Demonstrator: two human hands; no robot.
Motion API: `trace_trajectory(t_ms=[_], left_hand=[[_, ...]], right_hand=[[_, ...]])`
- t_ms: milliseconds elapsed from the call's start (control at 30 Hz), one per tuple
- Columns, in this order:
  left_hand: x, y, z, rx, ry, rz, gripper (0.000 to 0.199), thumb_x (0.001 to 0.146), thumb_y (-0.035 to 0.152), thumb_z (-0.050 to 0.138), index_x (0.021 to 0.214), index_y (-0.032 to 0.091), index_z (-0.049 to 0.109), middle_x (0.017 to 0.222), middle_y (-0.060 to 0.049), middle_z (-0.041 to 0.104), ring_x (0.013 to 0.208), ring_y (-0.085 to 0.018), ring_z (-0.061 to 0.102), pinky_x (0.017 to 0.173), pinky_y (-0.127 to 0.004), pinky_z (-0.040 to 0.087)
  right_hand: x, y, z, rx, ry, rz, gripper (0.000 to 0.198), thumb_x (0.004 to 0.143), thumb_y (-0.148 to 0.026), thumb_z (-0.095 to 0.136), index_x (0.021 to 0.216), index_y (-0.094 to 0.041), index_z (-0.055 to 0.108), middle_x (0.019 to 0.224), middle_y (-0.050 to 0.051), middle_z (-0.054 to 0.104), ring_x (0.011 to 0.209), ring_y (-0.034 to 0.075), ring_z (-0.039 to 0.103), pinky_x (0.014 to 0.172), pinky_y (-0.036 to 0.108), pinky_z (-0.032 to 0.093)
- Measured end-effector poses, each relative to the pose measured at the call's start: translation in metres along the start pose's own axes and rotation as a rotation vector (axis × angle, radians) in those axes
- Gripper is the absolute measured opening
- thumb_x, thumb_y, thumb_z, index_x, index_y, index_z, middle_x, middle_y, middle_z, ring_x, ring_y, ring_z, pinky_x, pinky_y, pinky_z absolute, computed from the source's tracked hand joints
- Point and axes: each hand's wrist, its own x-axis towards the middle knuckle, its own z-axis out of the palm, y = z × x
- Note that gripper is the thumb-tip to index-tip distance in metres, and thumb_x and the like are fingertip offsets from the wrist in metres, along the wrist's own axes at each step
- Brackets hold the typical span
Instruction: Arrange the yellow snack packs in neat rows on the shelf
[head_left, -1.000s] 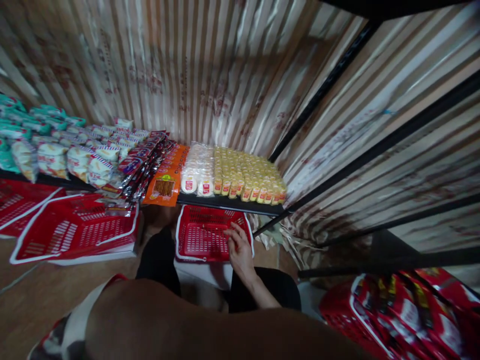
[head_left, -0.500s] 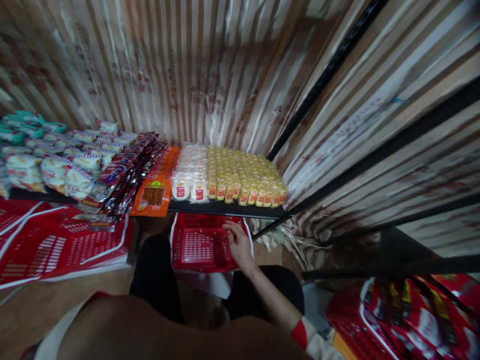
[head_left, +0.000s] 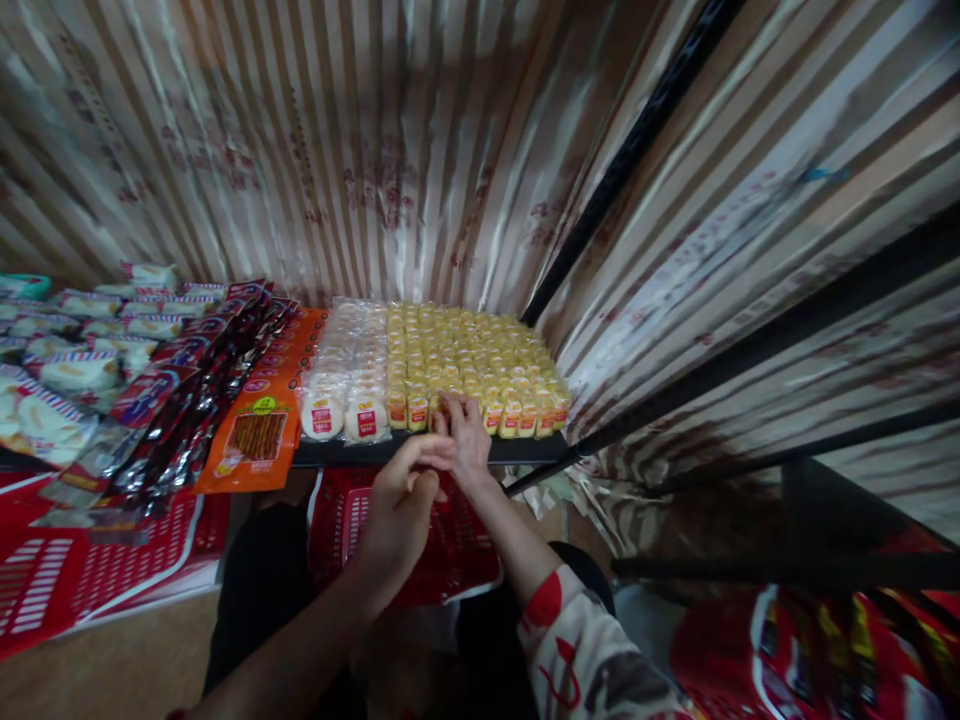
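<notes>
My right hand (head_left: 466, 440) is at the front row of small yellow-wrapped snack packs (head_left: 480, 345) on the dark shelf (head_left: 337, 453). Its bent fingers close on packs there, partly covering them. Just left of it and nearer to me, my left hand (head_left: 401, 510) hangs above the red basket (head_left: 330, 520). Loosely cupped, it has a gap between thumb and fingers, and no object shows in it. Left of the yellow packs lie clear-wrapped round white snacks (head_left: 349, 375) with red labels. The inside of the basket is largely hidden by my arms.
Beside the white snacks are orange packets (head_left: 259, 435), dark red packets (head_left: 176, 385) and white bags (head_left: 64, 370). Another red basket (head_left: 45, 560) stands lower left. Black bars (head_left: 637, 400) slant across the right, and red packages (head_left: 832, 650) sit lower right. A striped curtain (head_left: 337, 150) hangs behind.
My right hand has risen from the red basket to the front of the yellow packs. My left hand has come into view above the basket. The view has shifted slightly right.
</notes>
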Motion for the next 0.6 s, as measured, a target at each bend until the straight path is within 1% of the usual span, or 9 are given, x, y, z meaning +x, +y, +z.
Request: trace_trajectory(t_ms=[67,133,233,333,433,500,600], left_hand=[[0.016,-0.007,0.018,-0.023,0.040,-0.097,0.047,0.078,0.007,0.043,0.124,0.020,0.048,0.117,-0.010,0.057,0.097,-0.017,0.061,0.073,-0.026,0.054],[0.029,-0.015,0.035,-0.048,0.076,-0.188,0.051,0.073,0.002,0.041,0.120,0.018,0.049,0.119,-0.011,0.056,0.098,-0.017,0.061,0.074,-0.027,0.055],[0.041,-0.026,0.051,-0.108,0.089,-0.225,0.052,0.072,0.000,0.039,0.119,0.017,0.049,0.121,-0.011,0.055,0.103,-0.017,0.060,0.077,-0.027,0.055],[0.049,-0.033,0.057,-0.182,0.119,-0.260,0.056,0.072,-0.001,0.037,0.125,0.016,0.044,0.129,-0.013,0.049,0.109,-0.018,0.057,0.070,-0.023,0.056],[0.054,-0.037,0.059,-0.236,0.130,-0.302,0.057,0.073,-0.001,0.035,0.127,0.016,0.043,0.128,-0.012,0.051,0.108,-0.017,0.057,0.066,-0.020,0.056],[0.058,-0.037,0.061,-0.272,0.116,-0.295,0.058,0.073,-0.001,0.035,0.128,0.017,0.044,0.126,-0.011,0.054,0.106,-0.017,0.058,0.065,-0.020,0.056],[0.062,-0.035,0.063,-0.305,0.100,-0.276,0.059,0.072,0.000,0.035,0.128,0.017,0.044,0.131,-0.011,0.051,0.107,-0.017,0.057,0.063,-0.019,0.056]], right_hand=[[0.008,0.002,0.001,-0.065,-0.047,-0.049,0.034,0.086,-0.031,0.049,0.118,-0.024,0.056,0.109,0.009,0.054,0.092,0.020,0.055,0.066,0.027,0.048],[0.012,0.003,0.003,-0.102,-0.086,-0.088,0.033,0.085,-0.032,0.051,0.117,-0.023,0.057,0.111,0.011,0.054,0.094,0.022,0.055,0.067,0.028,0.048],[0.012,0.006,0.006,-0.107,-0.105,-0.116,0.030,0.085,-0.029,0.051,0.114,-0.023,0.058,0.114,0.010,0.054,0.097,0.022,0.054,0.070,0.029,0.048],[0.011,0.008,0.007,-0.078,-0.091,-0.138,0.024,0.086,-0.026,0.050,0.107,-0.023,0.060,0.114,0.009,0.055,0.097,0.021,0.055,0.074,0.029,0.048],[0.009,0.010,0.006,-0.039,-0.087,-0.147,0.020,0.087,-0.025,0.049,0.102,-0.024,0.062,0.114,0.008,0.056,0.095,0.020,0.056,0.076,0.029,0.048],[0.008,0.013,0.004,-0.007,-0.084,-0.147,0.018,0.087,-0.026,0.049,0.097,-0.024,0.064,0.113,0.007,0.057,0.094,0.018,0.057,0.075,0.028,0.048],[0.006,0.018,0.000,0.035,-0.066,-0.156,0.017,0.088,-0.026,0.048,0.092,-0.023,0.064,0.113,0.006,0.058,0.097,0.018,0.057,0.077,0.028,0.048]])
